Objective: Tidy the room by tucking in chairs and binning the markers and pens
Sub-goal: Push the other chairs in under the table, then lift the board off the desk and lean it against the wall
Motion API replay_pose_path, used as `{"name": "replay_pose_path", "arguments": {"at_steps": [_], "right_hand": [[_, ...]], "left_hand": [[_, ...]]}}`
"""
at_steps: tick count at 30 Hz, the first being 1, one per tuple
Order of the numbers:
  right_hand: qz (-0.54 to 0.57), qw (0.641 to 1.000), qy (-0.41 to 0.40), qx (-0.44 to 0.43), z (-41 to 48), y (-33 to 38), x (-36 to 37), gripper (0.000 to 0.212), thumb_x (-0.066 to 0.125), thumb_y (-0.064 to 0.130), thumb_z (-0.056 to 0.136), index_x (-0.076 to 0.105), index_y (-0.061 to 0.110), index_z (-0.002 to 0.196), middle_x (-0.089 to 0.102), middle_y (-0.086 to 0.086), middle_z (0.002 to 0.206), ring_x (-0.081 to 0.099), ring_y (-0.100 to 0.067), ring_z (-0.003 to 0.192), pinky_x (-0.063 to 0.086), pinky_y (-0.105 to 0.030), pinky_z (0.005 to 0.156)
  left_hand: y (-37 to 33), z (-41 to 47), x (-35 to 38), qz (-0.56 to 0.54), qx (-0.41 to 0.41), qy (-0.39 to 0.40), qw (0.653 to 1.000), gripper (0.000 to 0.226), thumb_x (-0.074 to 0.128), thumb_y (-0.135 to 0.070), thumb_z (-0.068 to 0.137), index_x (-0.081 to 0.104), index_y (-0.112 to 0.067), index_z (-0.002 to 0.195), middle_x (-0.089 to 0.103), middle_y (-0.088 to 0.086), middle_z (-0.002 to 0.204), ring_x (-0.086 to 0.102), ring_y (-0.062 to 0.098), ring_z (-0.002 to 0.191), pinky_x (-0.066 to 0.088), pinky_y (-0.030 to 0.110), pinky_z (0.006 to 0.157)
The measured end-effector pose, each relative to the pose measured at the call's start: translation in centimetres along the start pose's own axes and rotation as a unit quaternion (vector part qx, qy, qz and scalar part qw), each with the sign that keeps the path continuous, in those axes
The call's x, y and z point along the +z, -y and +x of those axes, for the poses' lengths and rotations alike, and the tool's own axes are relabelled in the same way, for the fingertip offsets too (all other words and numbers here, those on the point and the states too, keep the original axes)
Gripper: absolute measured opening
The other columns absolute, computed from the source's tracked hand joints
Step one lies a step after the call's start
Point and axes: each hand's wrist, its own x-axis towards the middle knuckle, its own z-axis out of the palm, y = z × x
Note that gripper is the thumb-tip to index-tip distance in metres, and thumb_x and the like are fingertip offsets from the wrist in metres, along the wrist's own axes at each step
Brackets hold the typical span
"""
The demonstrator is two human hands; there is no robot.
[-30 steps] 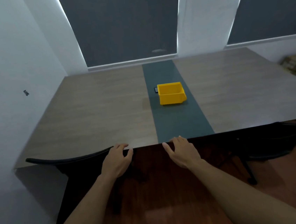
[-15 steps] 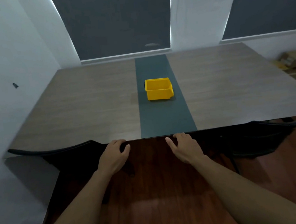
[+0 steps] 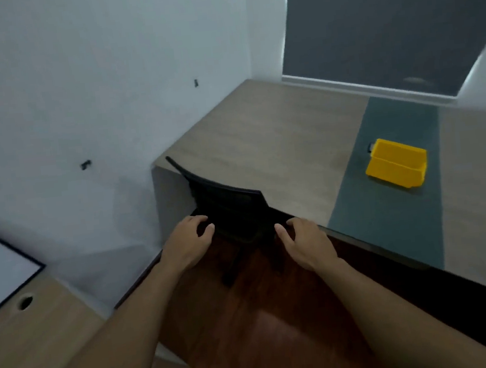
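Head view: black mesh-back chair tucked under wood-grain table, backrest edge running along table's near edge. Left hand and right hand flank backrest, fingers loosely curled; contact unclear. Yellow rectangular plastic bin on table's grey-green strip.

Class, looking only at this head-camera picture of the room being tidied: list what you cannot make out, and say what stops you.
- Black chair: seat and base hidden under the table.
- Yellow bin: contents hidden by its walls.
- Small dark item behind the bin: too small.
- Left hand, right hand: contact with the chair unclear, blurred.
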Motion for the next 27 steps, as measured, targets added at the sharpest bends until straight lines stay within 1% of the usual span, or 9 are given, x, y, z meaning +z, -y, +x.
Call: {"name": "replay_pose_path", "arguments": {"at_steps": [4,7,10,12,16,19,20,24,27], "right_hand": [[0.002,0.998,0.027,-0.060,1.5,4.9,1.8,0.081,0.023,0.081,0.100,0.056,0.021,0.145,0.063,0.000,0.140,0.055,-0.021,0.133,0.049,-0.049,0.108],[0.014,0.999,0.014,-0.046,2.5,5.2,1.0,0.082,0.023,0.082,0.099,0.055,0.022,0.145,0.063,0.000,0.140,0.057,-0.021,0.132,0.050,-0.052,0.108],[0.003,0.999,0.017,-0.052,2.0,4.6,0.7,0.082,0.024,0.082,0.099,0.055,0.022,0.145,0.063,0.000,0.139,0.057,-0.022,0.131,0.051,-0.051,0.107],[0.039,0.996,-0.003,0.080,4.7,2.2,4.1,0.082,0.024,0.081,0.099,0.055,0.022,0.146,0.062,-0.001,0.140,0.056,-0.022,0.133,0.049,-0.051,0.108],[0.045,0.995,-0.015,0.086,4.9,1.4,3.4,0.084,0.024,0.081,0.099,0.050,0.020,0.151,0.058,-0.002,0.149,0.051,-0.024,0.141,0.045,-0.052,0.113],[0.026,0.997,-0.016,0.072,5.5,1.6,2.3,0.079,0.028,0.077,0.102,0.049,0.019,0.152,0.056,-0.004,0.150,0.049,-0.025,0.141,0.043,-0.052,0.113],[0.026,0.996,-0.020,0.080,5.4,0.5,1.8,0.077,0.030,0.076,0.103,0.048,0.019,0.152,0.055,-0.004,0.152,0.047,-0.026,0.143,0.041,-0.052,0.114],[0.018,0.982,-0.056,0.179,4.2,-8.7,-1.2,0.078,0.031,0.074,0.104,0.046,0.017,0.155,0.051,-0.006,0.157,0.044,-0.027,0.147,0.039,-0.053,0.116],[0.017,0.973,-0.066,0.219,3.8,-15.7,-2.9,0.080,0.029,0.074,0.103,0.046,0.016,0.155,0.051,-0.007,0.158,0.044,-0.027,0.147,0.040,-0.053,0.117]], "left_hand": [[4.0,-1.7,-2.2,-0.010,-0.045,-0.032,0.998,0.054,0.050,-0.052,0.107,0.061,-0.019,0.147,0.061,0.004,0.149,0.058,0.024,0.134,0.046,0.037,0.109],[3.3,-1.4,-2.0,-0.014,-0.049,-0.019,0.999,0.054,0.049,-0.051,0.107,0.061,-0.018,0.148,0.061,0.004,0.150,0.058,0.024,0.136,0.045,0.038,0.112],[2.3,-1.4,-1.8,-0.024,-0.032,-0.035,0.999,0.054,0.049,-0.050,0.107,0.061,-0.016,0.148,0.060,0.005,0.151,0.057,0.025,0.137,0.044,0.039,0.113],[2.6,6.7,0.6,0.001,0.026,0.078,0.997,0.056,0.049,-0.052,0.107,0.058,-0.018,0.150,0.059,0.005,0.152,0.056,0.024,0.138,0.045,0.039,0.114],[1.9,6.7,0.6,-0.012,0.041,0.077,0.996,0.058,0.049,-0.054,0.107,0.053,-0.021,0.155,0.055,0.002,0.157,0.052,0.023,0.144,0.045,0.041,0.117],[2.3,7.0,1.4,-0.015,0.042,0.061,0.997,0.064,0.046,-0.059,0.104,0.048,-0.026,0.158,0.051,-0.002,0.160,0.048,0.020,0.148,0.043,0.041,0.119],[1.4,7.5,2.1,-0.017,0.054,0.069,0.996,0.066,0.045,-0.061,0.103,0.047,-0.027,0.159,0.051,-0.004,0.159,0.048,0.019,0.147,0.044,0.042,0.119],[-5.8,11.4,8.5,-0.009,0.132,0.152,0.979,0.068,0.045,-0.062,0.101,0.045,-0.028,0.160,0.049,-0.004,0.161,0.048,0.019,0.148,0.045,0.045,0.119],[-11.0,13.6,13.5,0.000,0.164,0.180,0.970,0.067,0.046,-0.060,0.103,0.045,-0.025,0.160,0.049,-0.003,0.161,0.048,0.020,0.147,0.045,0.042,0.118]]}}
